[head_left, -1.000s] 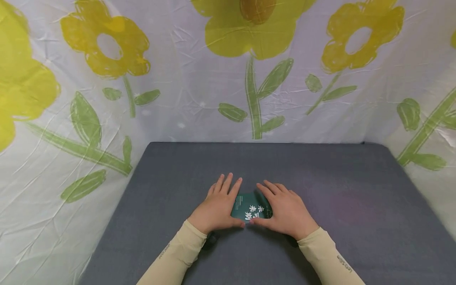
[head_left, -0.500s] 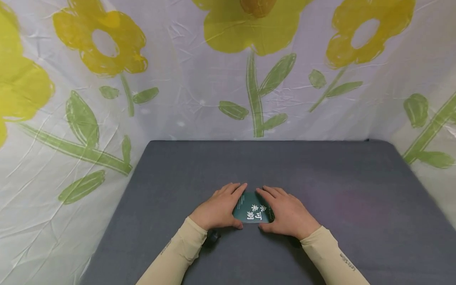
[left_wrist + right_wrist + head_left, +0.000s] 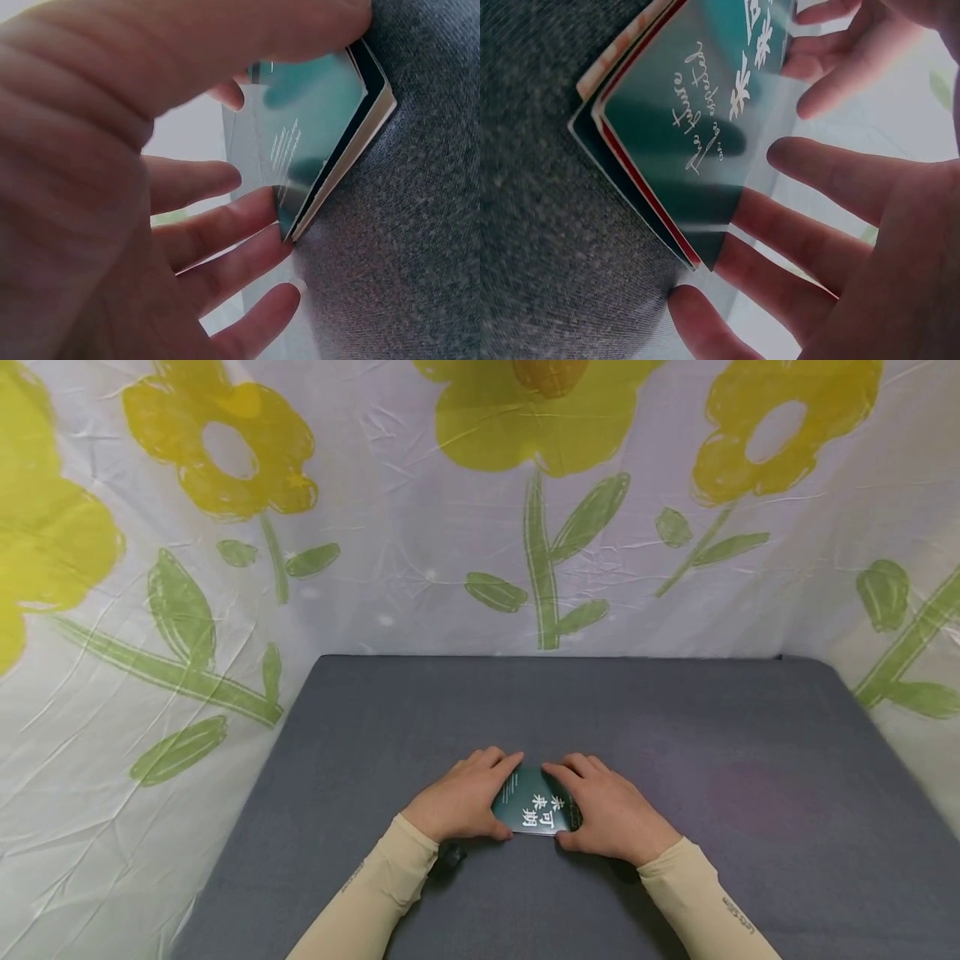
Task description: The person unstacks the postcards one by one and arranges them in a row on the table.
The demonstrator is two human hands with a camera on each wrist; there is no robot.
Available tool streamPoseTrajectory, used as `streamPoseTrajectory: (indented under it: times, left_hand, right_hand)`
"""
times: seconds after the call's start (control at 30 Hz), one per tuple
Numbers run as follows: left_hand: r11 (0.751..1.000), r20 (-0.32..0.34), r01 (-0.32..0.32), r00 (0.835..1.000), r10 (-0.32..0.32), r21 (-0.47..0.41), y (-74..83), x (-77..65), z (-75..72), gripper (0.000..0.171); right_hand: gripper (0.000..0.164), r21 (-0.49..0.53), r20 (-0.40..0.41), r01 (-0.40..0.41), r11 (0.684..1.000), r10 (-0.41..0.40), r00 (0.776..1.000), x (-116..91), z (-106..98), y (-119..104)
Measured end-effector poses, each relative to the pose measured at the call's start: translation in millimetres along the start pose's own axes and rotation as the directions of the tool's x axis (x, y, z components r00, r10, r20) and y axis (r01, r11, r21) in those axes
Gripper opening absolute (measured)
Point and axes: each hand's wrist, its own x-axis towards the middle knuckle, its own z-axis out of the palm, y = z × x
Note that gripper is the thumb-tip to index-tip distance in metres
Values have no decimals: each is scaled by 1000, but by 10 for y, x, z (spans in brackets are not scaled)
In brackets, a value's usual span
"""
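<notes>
A small stack of thin notebooks (image 3: 528, 802) with a dark green cover and white lettering lies on the grey cloth in front of me. My left hand (image 3: 461, 797) holds its left side, thumb at the near edge and fingertips at the far edge. On the opposite side, my right hand (image 3: 618, 814) grips the same stack likewise. In the left wrist view the layered edge of the notebooks (image 3: 315, 142) shows cream pages. Red, dark green and orange-patterned layers stick out unevenly under the top cover (image 3: 679, 127) in the right wrist view.
The grey cloth-covered table (image 3: 390, 710) reaches back to a white curtain (image 3: 390, 543) printed with yellow flowers. Black wrist devices show under both wrists, the left device (image 3: 450, 857) more plainly.
Both hands have drawn their spread fingers in to the far edge of the notebooks. The thumbs have moved apart along the near edge, uncovering more of the cover.
</notes>
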Motion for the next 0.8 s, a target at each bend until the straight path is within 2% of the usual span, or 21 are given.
streamPoseTrajectory:
  times: [0.5, 0.8]
  left_hand:
    - [1000, 7, 8, 1000, -8, 9, 11, -29, -30, 106]
    - [1000, 18, 3, 1000, -3, -22, -5, -14, -48, 103]
  right_hand:
    - [97, 61, 48, 10, 998, -13, 999, 18, -64, -34]
    - [96, 89, 65, -34, 995, 28, 997, -4, -97, -12]
